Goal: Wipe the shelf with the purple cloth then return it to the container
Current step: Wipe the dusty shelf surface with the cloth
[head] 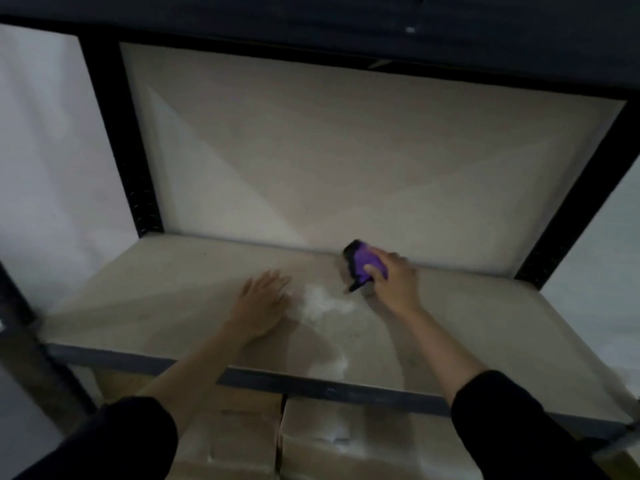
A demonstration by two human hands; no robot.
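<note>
Two hands are out over the shelf [485, 327]. The right hand [396, 284] grips the purple cloth [367, 266], with the thumb curled across its near side and the fingers over its top. The cloth is bunched up, shows a dark edge on its left side, and is pressed down on the shelf board close to the back edge, a little right of the middle. The left hand [263, 303] lies palm down on the board with straight, slightly spread fingers, holding nothing, well to the left of the cloth.

Between the hands, just in front of the cloth, is a whitish smear [325, 301] on the board. A second pale patch [329, 367] sits nearer the front rail [311, 384], which is dark grey. Both forearms are bare, and dark sleeves [519, 431] cover the arms from about the elbow.

Behind the shelf stands a pale back panel [346, 161], framed by black metal posts [121, 140] on both sides and a dark beam above. Under the shelf, cardboard boxes [242, 441] stand side by side. The picture is dim and slightly blurred.
</note>
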